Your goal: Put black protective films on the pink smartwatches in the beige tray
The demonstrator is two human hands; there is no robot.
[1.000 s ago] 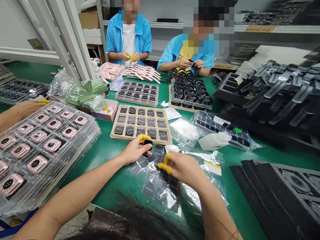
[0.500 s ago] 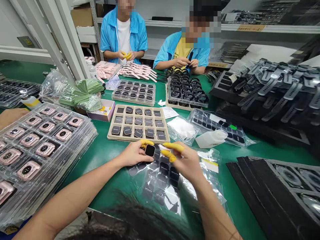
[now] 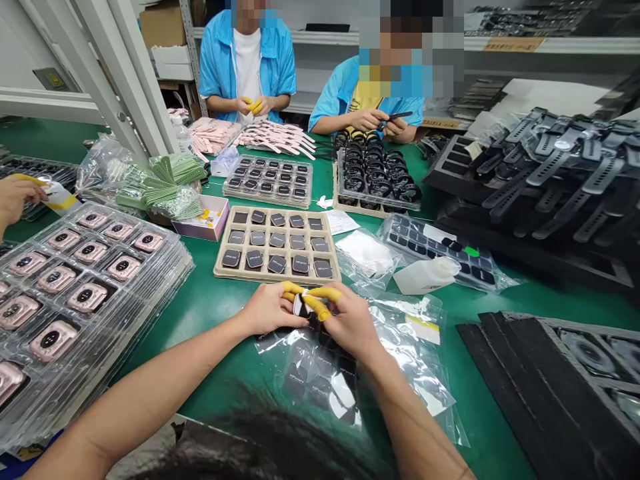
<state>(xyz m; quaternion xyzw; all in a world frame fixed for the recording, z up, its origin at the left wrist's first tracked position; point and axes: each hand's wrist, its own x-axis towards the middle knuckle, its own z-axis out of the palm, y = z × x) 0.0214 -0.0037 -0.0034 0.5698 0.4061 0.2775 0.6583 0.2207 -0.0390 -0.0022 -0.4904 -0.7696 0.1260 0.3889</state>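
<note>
Pinched a small black watch piece (image 3: pixel 301 305) in the left hand (image 3: pixel 267 310), just in front of the tan tray (image 3: pixel 260 275). Closed the right hand (image 3: pixel 351 325) on the same piece from the other side, with yellow-capped fingertips (image 3: pixel 320 309) pressed on it. Held both hands over a clear bag (image 3: pixel 320 383) of black squares, lying on the green tabletop (image 3: pixel 215 313) in front of the tan tray. Saw pink watches (image 3: pixel 85 297) in stacked clear trays far left of the tan tray, and a white bottle (image 3: pixel 425 277) to its right.
</note>
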